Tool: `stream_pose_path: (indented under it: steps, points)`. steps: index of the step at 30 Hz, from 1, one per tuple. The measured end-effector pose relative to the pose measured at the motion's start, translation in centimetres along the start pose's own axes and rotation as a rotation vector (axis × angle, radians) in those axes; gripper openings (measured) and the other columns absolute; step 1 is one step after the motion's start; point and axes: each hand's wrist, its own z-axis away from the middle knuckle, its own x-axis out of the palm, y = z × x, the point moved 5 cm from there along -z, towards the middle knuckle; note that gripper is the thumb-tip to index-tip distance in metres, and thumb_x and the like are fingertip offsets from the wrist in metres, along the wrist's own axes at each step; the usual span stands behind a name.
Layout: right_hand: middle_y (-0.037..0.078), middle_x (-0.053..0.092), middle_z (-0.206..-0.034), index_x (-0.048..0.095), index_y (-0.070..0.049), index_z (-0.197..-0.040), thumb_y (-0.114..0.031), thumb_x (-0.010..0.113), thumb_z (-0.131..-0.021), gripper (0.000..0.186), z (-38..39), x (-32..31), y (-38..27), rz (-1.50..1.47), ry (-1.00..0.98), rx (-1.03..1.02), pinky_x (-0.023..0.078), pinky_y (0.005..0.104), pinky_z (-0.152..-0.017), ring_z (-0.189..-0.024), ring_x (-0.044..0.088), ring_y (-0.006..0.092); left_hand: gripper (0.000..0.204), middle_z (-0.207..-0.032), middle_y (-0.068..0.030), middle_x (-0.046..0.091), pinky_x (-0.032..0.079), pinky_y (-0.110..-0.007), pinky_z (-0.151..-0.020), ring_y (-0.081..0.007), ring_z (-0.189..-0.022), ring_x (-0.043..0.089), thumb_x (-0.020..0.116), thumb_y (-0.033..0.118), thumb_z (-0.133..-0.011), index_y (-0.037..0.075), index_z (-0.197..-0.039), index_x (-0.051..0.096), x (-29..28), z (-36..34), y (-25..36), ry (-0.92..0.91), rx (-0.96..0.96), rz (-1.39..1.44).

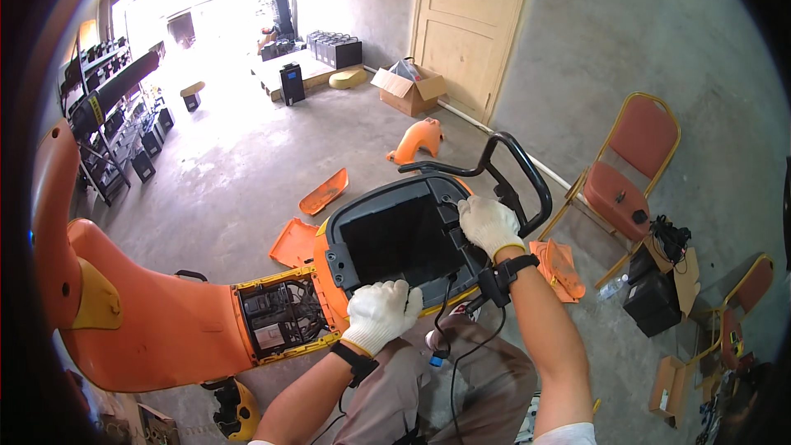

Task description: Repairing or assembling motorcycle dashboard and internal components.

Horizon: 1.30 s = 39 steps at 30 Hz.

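An orange electric scooter stands in front of me, its black storage bin uncovered. My left hand, in a white knit glove, is at the bin's near rim with its fingers curled; whatever lies under them is hidden. At the bin's rear end, my gloved right hand is closed beside the black rear grab rail. A small metallic bit shows by its fingertips, too small to name. Forward of the bin, a bay exposes wires and a dark module.
Orange panels and a curved orange fender lie on the floor beyond the scooter. A red chair stands right, near a black box. An open carton sits by the door. Black cables hang before my legs.
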Motion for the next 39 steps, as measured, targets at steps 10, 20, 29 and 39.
stream_pose_path:
  steps: [10, 20, 29, 39]
  points:
    - [0.024, 0.065, -0.127, 0.070, -0.003, -0.120, -0.042, 0.045, -0.097, 0.052, -1.9, -0.1, 0.6, -0.088, -0.158, 0.091, 0.048, 0.0496, -0.103, -0.119, 0.061, 0.0439, 0.039, -0.070, -0.0163, 0.068, 0.055, -0.049, -0.064, -0.0361, -0.067, 0.069, 0.055, 0.036, -0.095, 0.005, -0.073, 0.065, 0.1, 0.1, 0.0, 0.055, 0.042, 0.020]
    - [0.025, 0.072, -0.104, 0.071, -0.001, -0.107, -0.043, 0.045, -0.094, 0.051, -0.3, 0.6, 2.0, -0.263, 0.068, 0.077, 0.051, 0.0505, -0.093, -0.101, 0.068, 0.0429, 0.039, -0.069, -0.0149, 0.068, 0.055, -0.048, -0.063, -0.0353, -0.066, 0.069, 0.056, 0.037, -0.095, 0.006, -0.072, 0.065, 0.1, 0.0, -0.3, 0.050, 0.018, -0.003]
    - [-0.004, 0.045, -0.061, 0.061, -0.011, -0.085, -0.025, 0.054, -0.094, 0.018, 1.6, 3.9, 1.4, -1.206, -0.270, 0.319, 0.027, 0.0276, -0.039, -0.044, 0.035, 0.0080, 0.039, -0.068, -0.0149, 0.068, 0.055, -0.047, -0.062, -0.0352, -0.065, 0.069, 0.057, 0.037, -0.094, 0.006, -0.071, 0.065, 0.2, 0.2, -0.2, 0.044, 0.026, 0.003]
    - [0.003, 0.050, -0.058, 0.063, -0.006, -0.079, -0.028, 0.050, -0.094, 0.029, 0.1, 4.4, 1.6, -0.958, -0.279, 0.266, 0.032, 0.0338, -0.040, -0.040, 0.041, 0.0175, 0.039, -0.071, -0.0153, 0.069, 0.056, -0.048, -0.066, -0.0355, -0.069, 0.069, 0.055, 0.037, -0.094, 0.006, -0.073, 0.065, 0.0, 0.1, -0.2, 0.028, 0.013, 0.014]
